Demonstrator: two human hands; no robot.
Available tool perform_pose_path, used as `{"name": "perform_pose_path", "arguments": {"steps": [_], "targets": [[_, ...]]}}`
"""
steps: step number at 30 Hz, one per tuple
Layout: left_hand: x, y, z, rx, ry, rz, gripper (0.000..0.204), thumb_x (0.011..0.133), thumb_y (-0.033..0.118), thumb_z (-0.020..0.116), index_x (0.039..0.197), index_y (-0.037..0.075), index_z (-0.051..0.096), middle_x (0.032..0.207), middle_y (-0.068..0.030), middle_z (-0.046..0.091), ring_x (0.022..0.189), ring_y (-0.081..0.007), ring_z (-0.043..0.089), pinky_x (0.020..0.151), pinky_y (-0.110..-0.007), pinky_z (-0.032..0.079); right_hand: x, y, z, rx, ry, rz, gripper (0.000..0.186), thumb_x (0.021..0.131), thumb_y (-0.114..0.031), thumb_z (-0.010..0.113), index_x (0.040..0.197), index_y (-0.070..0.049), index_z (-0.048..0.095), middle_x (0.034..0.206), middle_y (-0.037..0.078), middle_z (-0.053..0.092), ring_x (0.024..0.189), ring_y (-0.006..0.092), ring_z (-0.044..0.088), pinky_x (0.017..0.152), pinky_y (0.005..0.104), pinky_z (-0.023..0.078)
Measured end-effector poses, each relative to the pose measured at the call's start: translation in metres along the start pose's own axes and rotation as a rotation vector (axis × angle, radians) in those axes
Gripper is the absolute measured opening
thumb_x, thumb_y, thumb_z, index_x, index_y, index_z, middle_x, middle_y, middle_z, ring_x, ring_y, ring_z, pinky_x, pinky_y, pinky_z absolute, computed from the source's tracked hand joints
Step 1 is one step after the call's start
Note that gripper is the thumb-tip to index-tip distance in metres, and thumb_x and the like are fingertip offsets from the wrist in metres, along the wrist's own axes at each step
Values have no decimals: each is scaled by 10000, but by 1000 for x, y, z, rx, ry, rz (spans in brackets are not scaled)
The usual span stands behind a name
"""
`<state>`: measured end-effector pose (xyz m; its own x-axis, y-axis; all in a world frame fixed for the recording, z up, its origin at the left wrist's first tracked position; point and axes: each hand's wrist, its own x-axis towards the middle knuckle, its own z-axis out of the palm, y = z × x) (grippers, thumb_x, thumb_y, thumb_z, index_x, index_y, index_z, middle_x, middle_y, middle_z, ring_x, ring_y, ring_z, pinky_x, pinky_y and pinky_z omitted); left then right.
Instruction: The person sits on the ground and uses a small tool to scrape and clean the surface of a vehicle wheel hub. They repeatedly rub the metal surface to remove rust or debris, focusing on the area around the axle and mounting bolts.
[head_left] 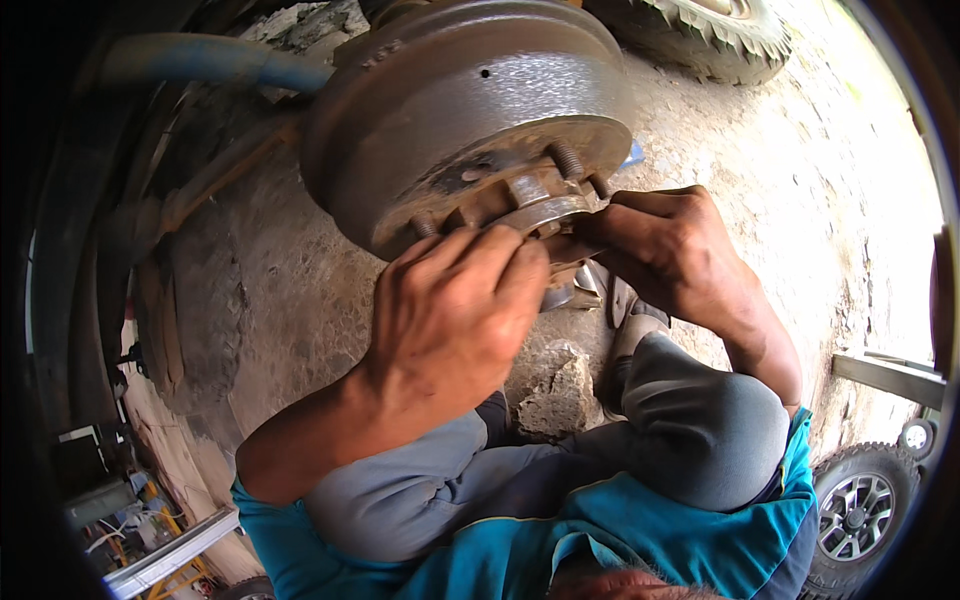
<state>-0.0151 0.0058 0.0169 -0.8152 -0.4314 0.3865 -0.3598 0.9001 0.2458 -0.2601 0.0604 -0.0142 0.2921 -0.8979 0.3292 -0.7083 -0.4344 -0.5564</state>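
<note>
A large dark metal brake drum (420,130) stands in front of me, with threaded wheel studs (565,160) jutting from its face. At its middle the wheel hub (545,215) sticks out toward me, its round rim worn shiny. My left hand (450,310) is closed against the near left side of this hub, back of the hand up; its fingertips are hidden. From the right, my right hand (680,250) reaches the hub's open end, fingers bent and pinched together. Whatever lies between those fingers is hidden by them and by shadow.
Rough concrete floor (290,310) spreads around the drum. A stone block (560,395) lies between my feet. One tyre (700,40) rests beyond the drum, and another wheel (855,515) is at the lower right. A blue pipe-like bar (220,62) runs in from the left.
</note>
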Motion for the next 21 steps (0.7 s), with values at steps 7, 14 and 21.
{"name": "perform_pose_path", "arguments": {"steps": [7, 14, 21], "targets": [[-10, -5, -7, 41, -12, 26, 190, 840, 39, 727, 1021, -17, 711, 896, -116, 667, 742, -269, 693, 636, -397, 561, 4, 8, 7, -52, 87, -261, 205, 857, -93, 775, 1060, -62, 773, 823, 74, 674, 675, 271, 703, 594, 407, 568], [-26, -5, 18, -8, 125, 156, 349, 732, -12, 829, 1060, -95, 744, 792, -131, 683, 665, -266, 701, 603, -378, 583, -12, 23, 18, -105, 267, -500, 341, 711, -120, 754, 1022, 19, 742, 823, 63, 634, 638, 212, 661, 521, 358, 522], [-24, -7, 14, 2, 137, 137, 324, 753, 2, 866, 1032, -94, 733, 814, -152, 707, 657, -280, 704, 607, -388, 588, -4, 25, 29, -112, 362, -504, 338, 713, -90, 765, 1035, 11, 748, 843, 61, 645, 645, 215, 665, 522, 348, 525]]}}
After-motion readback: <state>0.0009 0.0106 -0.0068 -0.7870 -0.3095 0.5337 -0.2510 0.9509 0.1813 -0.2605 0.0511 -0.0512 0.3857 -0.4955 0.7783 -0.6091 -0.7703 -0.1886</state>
